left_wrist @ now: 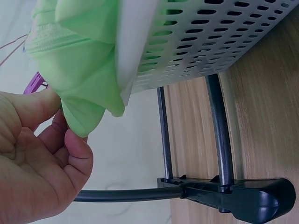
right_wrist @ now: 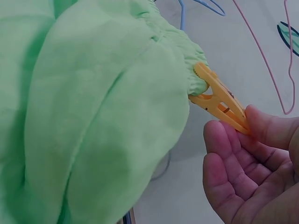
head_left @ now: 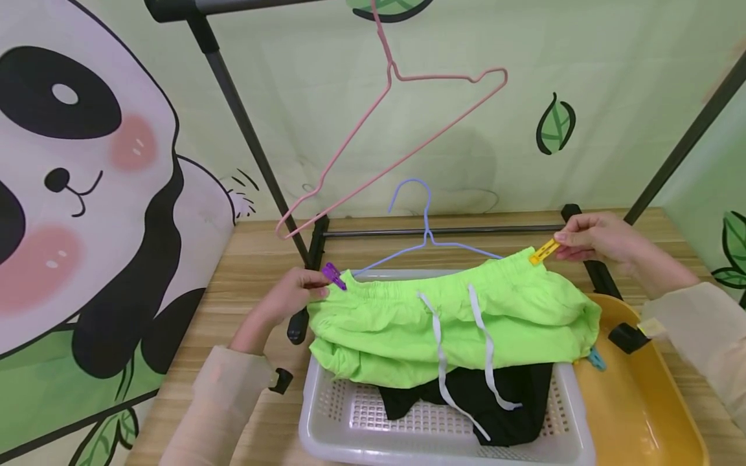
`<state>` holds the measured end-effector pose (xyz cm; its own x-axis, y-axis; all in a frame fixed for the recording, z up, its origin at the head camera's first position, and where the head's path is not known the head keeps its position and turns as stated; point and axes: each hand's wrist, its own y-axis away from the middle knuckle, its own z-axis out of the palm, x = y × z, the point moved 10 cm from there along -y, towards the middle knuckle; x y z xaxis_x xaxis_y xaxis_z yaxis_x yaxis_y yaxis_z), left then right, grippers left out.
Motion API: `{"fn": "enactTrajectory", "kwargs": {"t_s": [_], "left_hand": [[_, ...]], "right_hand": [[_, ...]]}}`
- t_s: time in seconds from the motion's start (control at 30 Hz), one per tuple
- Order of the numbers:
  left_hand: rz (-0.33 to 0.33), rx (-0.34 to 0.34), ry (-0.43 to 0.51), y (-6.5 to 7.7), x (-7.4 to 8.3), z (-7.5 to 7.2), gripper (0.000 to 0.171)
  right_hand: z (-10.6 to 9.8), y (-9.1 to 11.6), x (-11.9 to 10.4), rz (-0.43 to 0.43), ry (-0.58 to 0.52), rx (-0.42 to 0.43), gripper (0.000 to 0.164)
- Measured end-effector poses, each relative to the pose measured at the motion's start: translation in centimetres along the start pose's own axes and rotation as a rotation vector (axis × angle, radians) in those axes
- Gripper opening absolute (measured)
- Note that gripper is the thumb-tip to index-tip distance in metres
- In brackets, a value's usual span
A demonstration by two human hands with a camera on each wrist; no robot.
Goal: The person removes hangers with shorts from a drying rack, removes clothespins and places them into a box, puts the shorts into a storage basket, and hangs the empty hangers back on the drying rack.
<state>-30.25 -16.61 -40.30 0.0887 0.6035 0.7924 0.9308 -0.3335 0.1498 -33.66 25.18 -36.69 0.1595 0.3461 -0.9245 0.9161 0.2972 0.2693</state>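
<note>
Bright green shorts (head_left: pixel 396 336) with white drawstrings (head_left: pixel 437 336) are held up by the waist over a white basket (head_left: pixel 326 427). My left hand (head_left: pixel 291 292) pinches the left end of the shorts, beside a purple clothespin (head_left: pixel 334 276) at the waistband. At the other end, my right hand (head_left: pixel 600 238) pinches the handles of a yellow clothespin (right_wrist: pixel 224 102), whose tips are on the waistband. Behind the shorts, a blue hanger (head_left: pixel 427 234) shows its hook and shoulders; its lower part is hidden by the cloth.
Black clothing (head_left: pixel 519 401) lies in the basket. A yellow basin (head_left: pixel 641 401) stands to the right, with a blue clothespin (head_left: pixel 596 358) near its left edge. Above, a pink hanger (head_left: pixel 364 120) hangs by the black rack (head_left: pixel 236 97). Wooden tabletop (head_left: pixel 245 259) lies underneath.
</note>
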Motion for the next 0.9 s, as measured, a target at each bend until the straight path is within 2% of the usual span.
{"fn": "enactTrajectory", "kwargs": {"t_s": [0.3, 0.53, 0.73, 0.9], "left_hand": [[0.004, 0.008, -0.012, 0.0, 0.0, 0.0, 0.024], [0.007, 0.008, -0.001, 0.0, 0.1, 0.1, 0.024], [0.002, 0.008, 0.015, 0.4, -0.4, -0.1, 0.024], [0.013, 0.023, 0.002, 0.6, -0.5, -0.4, 0.023]], "right_hand": [[-0.2, 0.4, -0.1, 0.036, 0.093, 0.008, 0.014], [-0.5, 0.5, 0.0, 0.050, 0.074, 0.030, 0.015], [-2.5, 1.0, 0.5, 0.049, 0.014, 0.068, 0.018], [-4.0, 1.5, 0.9, 0.050, 0.028, 0.080, 0.017]]}}
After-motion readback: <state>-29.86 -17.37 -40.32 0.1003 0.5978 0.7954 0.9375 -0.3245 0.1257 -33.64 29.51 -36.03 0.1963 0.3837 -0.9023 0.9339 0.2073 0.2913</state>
